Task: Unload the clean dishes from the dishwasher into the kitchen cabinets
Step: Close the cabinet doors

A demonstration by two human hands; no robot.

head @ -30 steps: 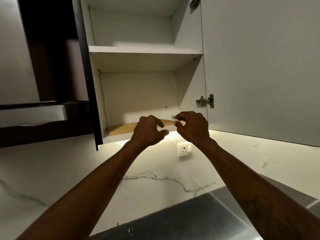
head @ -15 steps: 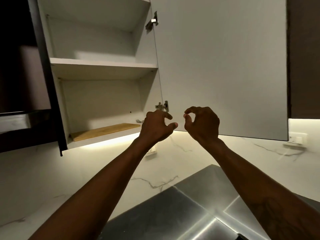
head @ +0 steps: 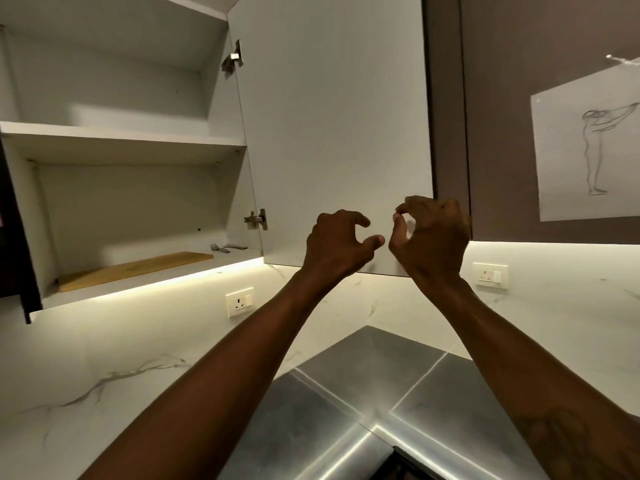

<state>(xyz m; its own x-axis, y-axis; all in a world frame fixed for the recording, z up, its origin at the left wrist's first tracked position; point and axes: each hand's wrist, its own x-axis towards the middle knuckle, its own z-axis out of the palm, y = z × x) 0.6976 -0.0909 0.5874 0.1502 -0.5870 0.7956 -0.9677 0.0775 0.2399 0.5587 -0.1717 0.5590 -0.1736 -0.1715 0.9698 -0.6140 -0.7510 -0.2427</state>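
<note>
While the cabinet (head: 121,209) at the far left stands open, a wooden board (head: 135,270) lies flat on its bottom shelf, and a fork (head: 219,247) rests just beyond the board's right end, near the back corner by the lower hinge (head: 256,220). Right of that hangs the open cabinet door (head: 332,116), swung out toward the camera. Below it a wall socket (head: 239,302) sits on the marble backsplash (head: 104,348). Both arms reach up from the lower edge and meet in front of the door's bottom corner. Left hand (head: 337,245) is raised with the wrist bent back, fingers curled loosely and thumb pointing right; it grips nothing. Right hand (head: 431,240) sits close beside it, apart by a narrow gap, with thumb and forefinger curved toward each other in a near pinch, and nothing is visible between them. Further right, a second socket (head: 490,275) and a line drawing (head: 588,150) on the brown wall. A steel counter (head: 363,410) fills the bottom centre
</note>
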